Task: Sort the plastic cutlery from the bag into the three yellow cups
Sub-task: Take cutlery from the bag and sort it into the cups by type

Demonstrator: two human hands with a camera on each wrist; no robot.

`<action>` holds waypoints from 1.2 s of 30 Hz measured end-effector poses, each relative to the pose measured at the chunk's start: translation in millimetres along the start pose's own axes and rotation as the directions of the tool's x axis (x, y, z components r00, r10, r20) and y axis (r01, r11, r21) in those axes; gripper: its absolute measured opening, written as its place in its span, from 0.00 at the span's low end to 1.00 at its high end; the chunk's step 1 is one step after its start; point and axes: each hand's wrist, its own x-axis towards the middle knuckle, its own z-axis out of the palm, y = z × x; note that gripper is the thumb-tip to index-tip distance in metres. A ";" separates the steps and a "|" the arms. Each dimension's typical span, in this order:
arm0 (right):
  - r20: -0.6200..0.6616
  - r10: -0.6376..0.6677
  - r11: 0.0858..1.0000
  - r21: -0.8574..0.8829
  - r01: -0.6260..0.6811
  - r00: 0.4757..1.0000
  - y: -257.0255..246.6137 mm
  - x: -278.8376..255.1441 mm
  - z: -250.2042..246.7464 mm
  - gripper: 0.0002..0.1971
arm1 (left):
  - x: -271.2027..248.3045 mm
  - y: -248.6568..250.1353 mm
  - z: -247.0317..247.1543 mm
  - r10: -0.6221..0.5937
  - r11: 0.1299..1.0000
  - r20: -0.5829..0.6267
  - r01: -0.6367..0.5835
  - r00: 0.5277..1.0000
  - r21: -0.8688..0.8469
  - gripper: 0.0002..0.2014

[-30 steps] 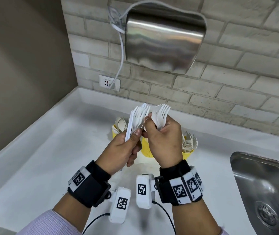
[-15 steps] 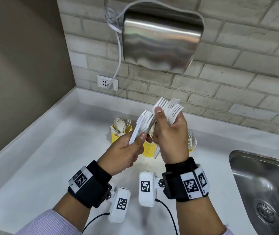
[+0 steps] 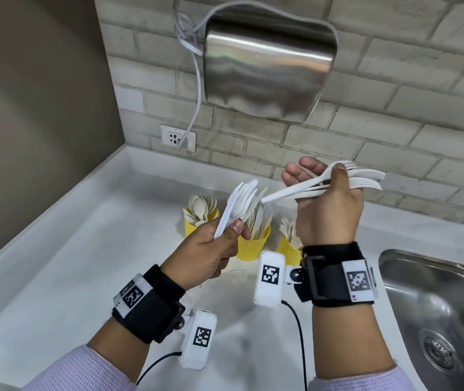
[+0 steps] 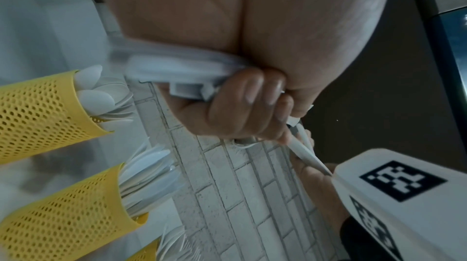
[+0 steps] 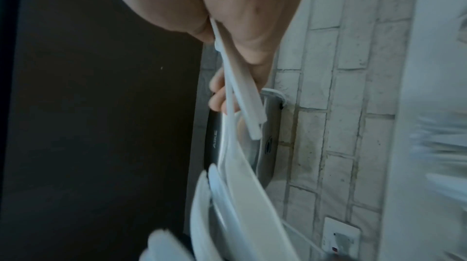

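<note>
My left hand (image 3: 225, 235) grips a fanned bundle of white plastic cutlery (image 3: 239, 204), forks with at least one knife, tips pointing up; its fingers (image 4: 252, 105) curl round the handles. My right hand (image 3: 318, 179), higher and to the right, pinches a few white forks (image 3: 360, 179) held level, tines to the right, handles (image 5: 240, 95) crossing the palm. Below stand three yellow mesh cups: the spoon cup (image 3: 194, 232) on the left, the knife cup (image 3: 253, 244) in the middle, and the fork cup (image 3: 288, 251) partly hidden behind my right wrist.
The white counter (image 3: 70, 263) runs into a corner with a brown wall on the left. A steel sink (image 3: 436, 306) lies at the right. On the brick wall hang a steel hand dryer (image 3: 267, 66) and a socket (image 3: 177, 138) with its cord.
My right hand has pulled a few forks out of the bundle and moved up and to the right, turning them level. The left hand keeps the rest and has barely moved.
</note>
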 end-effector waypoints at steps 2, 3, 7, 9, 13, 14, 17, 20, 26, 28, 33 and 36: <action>-0.015 -0.020 0.996 0.088 0.022 1.000 -8.0 4.0 -2.5 0.15 | -0.4 1.5 -0.1 0.005 1.000 0.000 -0.005 1.000 -0.014 0.21; -0.033 -0.045 0.993 0.108 0.049 0.998 -10.3 5.5 -3.8 0.13 | -0.7 2.1 -0.1 0.008 1.000 0.001 -0.008 1.000 -0.020 0.22; -0.024 -0.151 0.987 -0.057 0.149 0.988 -4.9 -0.1 -9.8 0.06 | -0.7 4.1 0.2 0.010 1.000 0.000 -0.010 1.000 -0.026 0.23; 0.107 -0.138 0.974 -0.165 0.155 0.985 2.9 -11.2 -12.7 0.05 | 0.0 4.7 0.8 0.013 1.000 -0.001 -0.013 1.000 -0.018 0.23; 0.445 -0.020 0.829 -0.493 0.263 0.895 15.7 -31.5 -17.5 0.05 | 0.0 5.9 2.7 0.013 1.000 -0.017 -0.014 1.000 -0.012 0.22; 0.495 0.032 0.803 -0.530 0.273 0.868 18.6 -34.5 -17.5 0.06 | -0.6 6.9 3.4 0.016 1.000 -0.019 -0.017 1.000 -0.015 0.20; 0.533 0.101 0.784 -0.562 0.262 0.840 21.8 -39.4 -15.9 0.10 | -3.4 11.2 6.5 0.022 1.000 -0.025 -0.022 0.999 -0.007 0.17; 0.526 0.122 0.792 -0.563 0.237 0.841 21.5 -40.0 -14.3 0.12 | -4.8 12.3 7.2 0.016 1.000 -0.039 -0.016 0.999 -0.002 0.18; 0.414 0.129 0.890 -0.449 0.079 0.901 18.1 -45.3 -4.9 0.11 | -3.6 9.4 5.7 0.026 1.000 -0.053 -0.026 0.998 -0.007 0.17; 0.373 0.141 0.901 -0.432 0.038 0.917 18.9 -47.2 -2.6 0.14 | -3.6 8.0 4.8 0.026 1.000 -0.059 -0.026 0.998 -0.005 0.20; 0.417 0.125 0.882 -0.462 0.092 0.900 21.2 -49.6 -2.5 0.13 | -4.1 9.0 6.6 0.038 0.999 -0.067 -0.036 0.997 0.023 0.19; 0.469 0.102 0.865 -0.477 0.155 0.877 20.1 -51.5 -1.2 0.12 | -4.8 9.0 6.6 0.038 0.999 -0.065 -0.035 0.997 0.034 0.20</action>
